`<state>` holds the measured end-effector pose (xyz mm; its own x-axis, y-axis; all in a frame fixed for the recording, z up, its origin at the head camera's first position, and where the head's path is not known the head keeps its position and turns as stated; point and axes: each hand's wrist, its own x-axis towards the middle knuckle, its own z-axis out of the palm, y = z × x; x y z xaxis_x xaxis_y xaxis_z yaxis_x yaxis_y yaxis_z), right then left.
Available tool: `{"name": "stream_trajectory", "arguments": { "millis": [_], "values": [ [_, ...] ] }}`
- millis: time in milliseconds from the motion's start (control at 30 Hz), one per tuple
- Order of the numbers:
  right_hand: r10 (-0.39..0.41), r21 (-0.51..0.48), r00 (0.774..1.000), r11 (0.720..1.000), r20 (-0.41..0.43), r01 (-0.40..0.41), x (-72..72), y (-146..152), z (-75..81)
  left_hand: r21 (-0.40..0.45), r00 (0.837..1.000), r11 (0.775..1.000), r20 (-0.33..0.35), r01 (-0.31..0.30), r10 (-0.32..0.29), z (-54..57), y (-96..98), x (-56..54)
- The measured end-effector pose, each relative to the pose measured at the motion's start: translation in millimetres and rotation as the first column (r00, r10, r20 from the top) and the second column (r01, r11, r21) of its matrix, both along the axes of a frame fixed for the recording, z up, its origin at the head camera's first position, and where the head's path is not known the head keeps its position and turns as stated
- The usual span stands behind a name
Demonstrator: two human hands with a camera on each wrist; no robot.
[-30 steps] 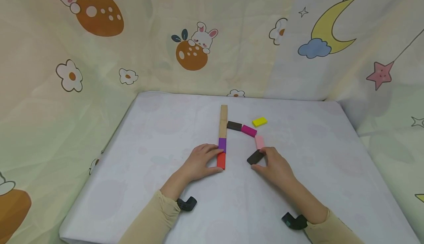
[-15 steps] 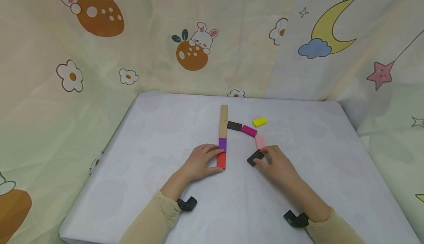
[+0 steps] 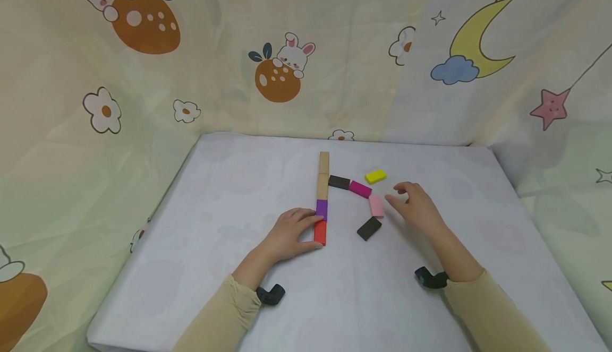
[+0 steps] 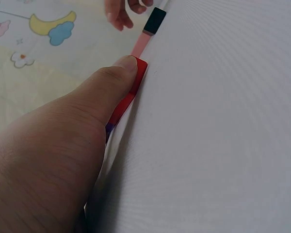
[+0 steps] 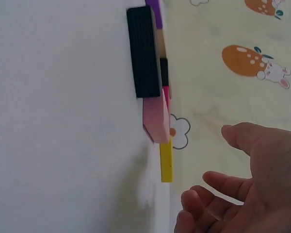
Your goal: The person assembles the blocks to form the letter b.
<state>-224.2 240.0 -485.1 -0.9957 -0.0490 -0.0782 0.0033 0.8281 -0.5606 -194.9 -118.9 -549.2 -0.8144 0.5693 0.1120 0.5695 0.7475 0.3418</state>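
My left hand (image 3: 290,235) holds the red block (image 3: 320,233), thumb at its near end and a fingertip by the seam with the purple block (image 3: 322,209). Two plain wooden blocks (image 3: 322,186) extend that straight row away from me. From the row's right side a dark block (image 3: 339,182), a magenta block (image 3: 360,189) and a pink block (image 3: 376,206) curve round. Another dark block (image 3: 369,229) lies slanted at the pink one's near end. Holding nothing, my right hand (image 3: 419,208) hovers right of the pink block, thumb and fingers apart.
A loose yellow block (image 3: 375,176) lies beyond the magenta one. White cloth covers the table (image 3: 191,267). Behind and at both sides hangs a printed curtain (image 3: 215,76). Each wrist wears a small black camera (image 3: 271,294).
My right hand has let go of the near dark block and moved up and to the right, away from it. That block is turned slightly. My left hand stays in place.
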Motion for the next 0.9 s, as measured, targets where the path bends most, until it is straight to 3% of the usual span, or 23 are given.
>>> {"name": "stream_trajectory", "arguments": {
  "millis": [267,467,900],
  "values": [
    [-0.044,0.036,0.994,0.999,0.096,0.041,-39.7,-5.6,0.7,0.0,1.0,1.0,-0.002,0.001,-0.001,1.3,-0.2,-0.1],
    [-0.037,0.051,0.992,0.998,0.12,0.031,-64.4,-13.1,-3.1,-0.003,1.0,1.0,0.012,-0.005,0.005,2.8,0.6,-0.3],
    [-0.088,0.062,0.984,0.995,0.154,0.079,-90.4,-24.1,-22.7,-0.016,1.0,1.0,0.016,-0.005,0.005,3.4,0.5,-0.5]
  ]
}}
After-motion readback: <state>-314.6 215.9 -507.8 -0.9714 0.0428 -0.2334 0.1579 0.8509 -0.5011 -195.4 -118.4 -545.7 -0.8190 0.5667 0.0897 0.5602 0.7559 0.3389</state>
